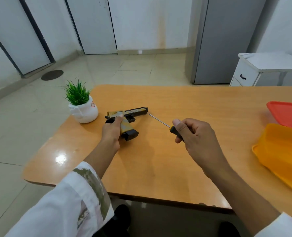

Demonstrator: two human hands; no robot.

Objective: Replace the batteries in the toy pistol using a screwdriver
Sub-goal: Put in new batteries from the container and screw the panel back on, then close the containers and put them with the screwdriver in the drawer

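Wooden table (176,159), potted plant (82,106), toy pistol (131,112), orange container (282,151), red lid (287,115)

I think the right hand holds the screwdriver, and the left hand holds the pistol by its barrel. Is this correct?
Not quite. The head view shows the left hand holding the pistol by its grip, not its barrel. The right hand does hold the screwdriver.

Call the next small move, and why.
Probably turn the pistol with the left hand to find the cover screw. It lies on the table, no screw in view; the right hand holds the screwdriver, tip beside the muzzle, engaging nothing.
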